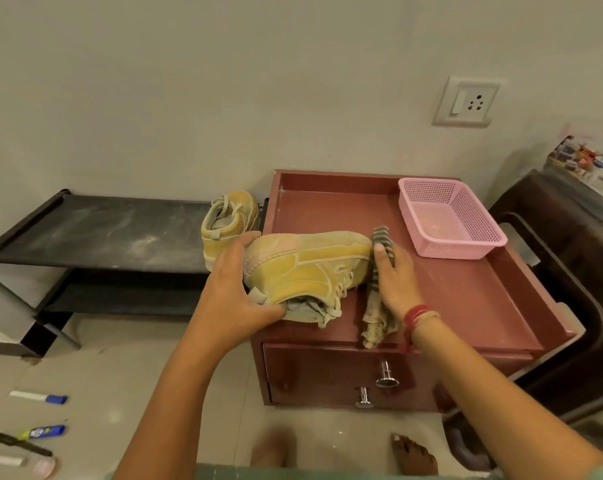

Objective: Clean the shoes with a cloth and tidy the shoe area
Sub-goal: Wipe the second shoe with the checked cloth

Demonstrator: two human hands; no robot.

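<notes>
A dusty yellow shoe (307, 268) lies on its side at the front left of the maroon cabinet top (459, 292). My left hand (237, 289) grips its heel end. My right hand (393, 275) holds a striped cloth (374, 317) against the shoe's toe; the cloth hangs down to the cabinet's front edge. The second yellow shoe (229, 225) stands upright on the right end of the black shoe rack (99, 230), just behind my left hand.
A pink plastic basket (449, 216) sits at the back right of the cabinet top. The rack's top shelf is dusty. Markers and tubes (36, 431) lie on the floor at lower left. A dark wooden chair (556, 258) stands right of the cabinet. My feet show below.
</notes>
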